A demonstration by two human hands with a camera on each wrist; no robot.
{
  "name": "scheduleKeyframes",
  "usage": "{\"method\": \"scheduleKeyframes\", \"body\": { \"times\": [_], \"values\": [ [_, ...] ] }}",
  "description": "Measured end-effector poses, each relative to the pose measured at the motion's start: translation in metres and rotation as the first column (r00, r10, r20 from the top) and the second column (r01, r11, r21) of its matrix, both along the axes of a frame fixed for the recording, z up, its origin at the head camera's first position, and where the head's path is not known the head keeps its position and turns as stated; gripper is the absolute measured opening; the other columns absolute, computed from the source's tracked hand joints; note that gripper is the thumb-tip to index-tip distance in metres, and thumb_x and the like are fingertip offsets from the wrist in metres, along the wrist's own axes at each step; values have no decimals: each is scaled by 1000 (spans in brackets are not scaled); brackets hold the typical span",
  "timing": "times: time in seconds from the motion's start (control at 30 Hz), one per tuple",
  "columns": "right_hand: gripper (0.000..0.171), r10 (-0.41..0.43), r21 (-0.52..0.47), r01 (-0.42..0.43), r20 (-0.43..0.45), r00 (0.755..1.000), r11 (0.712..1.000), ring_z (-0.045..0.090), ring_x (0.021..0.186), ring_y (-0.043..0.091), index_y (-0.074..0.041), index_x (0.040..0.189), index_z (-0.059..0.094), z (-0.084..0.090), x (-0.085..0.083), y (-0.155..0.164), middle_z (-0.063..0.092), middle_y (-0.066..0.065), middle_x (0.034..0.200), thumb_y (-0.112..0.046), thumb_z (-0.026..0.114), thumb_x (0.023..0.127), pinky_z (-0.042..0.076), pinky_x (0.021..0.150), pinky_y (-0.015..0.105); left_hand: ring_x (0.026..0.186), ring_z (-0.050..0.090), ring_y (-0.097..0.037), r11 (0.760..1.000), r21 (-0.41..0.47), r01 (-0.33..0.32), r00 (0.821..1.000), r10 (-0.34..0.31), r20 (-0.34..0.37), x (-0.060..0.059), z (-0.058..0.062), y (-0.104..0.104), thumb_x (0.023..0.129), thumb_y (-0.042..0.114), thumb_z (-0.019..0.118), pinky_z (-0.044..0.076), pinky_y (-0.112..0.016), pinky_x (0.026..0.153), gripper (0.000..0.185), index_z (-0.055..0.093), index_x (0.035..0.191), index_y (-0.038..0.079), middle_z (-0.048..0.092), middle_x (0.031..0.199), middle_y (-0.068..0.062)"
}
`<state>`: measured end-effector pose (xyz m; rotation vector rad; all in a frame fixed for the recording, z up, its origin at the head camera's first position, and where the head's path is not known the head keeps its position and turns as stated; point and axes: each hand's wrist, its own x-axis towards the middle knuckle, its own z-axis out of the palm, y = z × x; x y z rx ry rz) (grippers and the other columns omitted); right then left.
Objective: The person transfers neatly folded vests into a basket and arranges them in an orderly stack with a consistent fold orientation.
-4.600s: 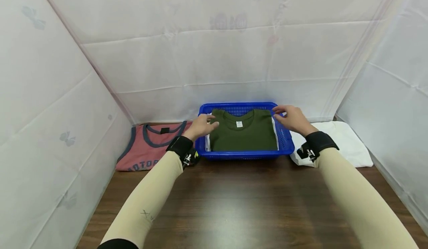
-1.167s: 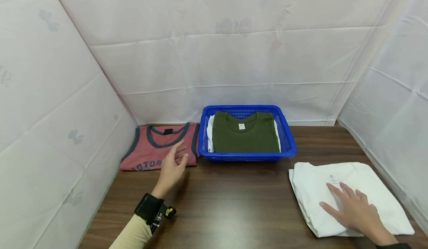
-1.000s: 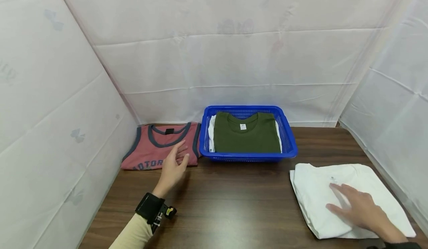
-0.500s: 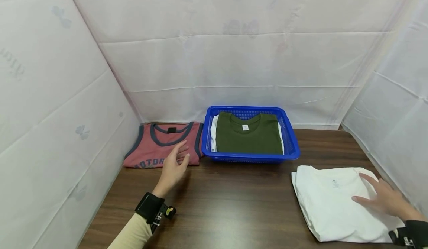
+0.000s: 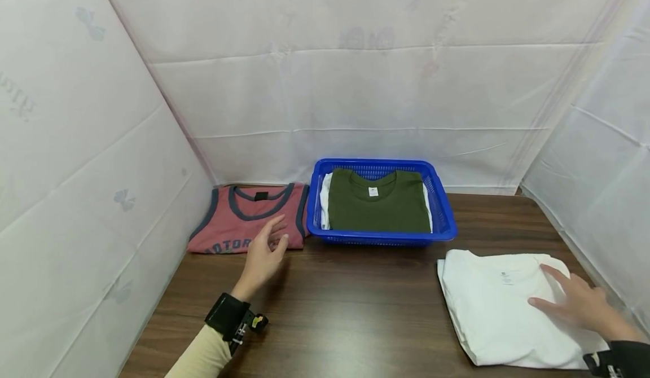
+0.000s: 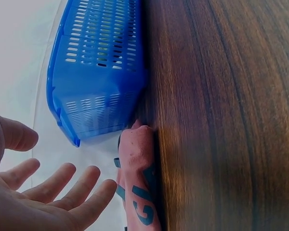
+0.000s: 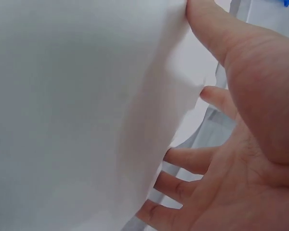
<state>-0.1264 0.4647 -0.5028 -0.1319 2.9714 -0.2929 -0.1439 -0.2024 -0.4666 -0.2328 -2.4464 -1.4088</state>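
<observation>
Head view shows a dark wooden counter (image 5: pixel 355 304) inside white fabric walls. At its back stands a blue basket (image 5: pixel 444 220) holding a folded green shirt (image 5: pixel 378 209) over white cloth. On the near right lies a folded white T-shirt (image 5: pixel 487 304); the right hand (image 5: pixel 579 304) rests on its right part, fingers spread and straight. Left of the basket lies a red tank top (image 5: pixel 238 225). The left hand (image 5: pixel 264 254) hovers open at its front edge, fingers relaxed, gripping nothing.
</observation>
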Motion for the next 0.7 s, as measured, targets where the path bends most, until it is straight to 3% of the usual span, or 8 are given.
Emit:
{"method": "scheduleKeyframes", "body": {
  "times": [0.23,0.53,0.7],
  "values": [
    [89,19,2,-19,10,1000,1000,46,109,70,9,141,39,7,5,-23,47,52,125,-59,69,92,34,79,75,114,68,-34,1000,-25,-4,1000,4,-9,2,-1,-2,103,6,60,54,-50,86,49,50,151,11,62,139,-19],
    [99,-27,-35,32,119,993,999,43,101,76,8,144,37,17,9,-61,43,53,125,-69,66,89,39,72,80,116,67,-35,1000,-7,-11,1000,11,16,4,-1,-4,104,8,60,53,-56,92,46,53,149,12,61,139,-22],
    [95,22,-74,-15,102,995,997,50,105,70,12,142,42,22,11,-86,51,48,126,-64,67,91,41,76,77,116,66,-37,1000,-5,-10,1000,10,8,5,-2,-4,103,7,60,53,-56,92,46,53,148,11,61,139,-22]
  ]
}}
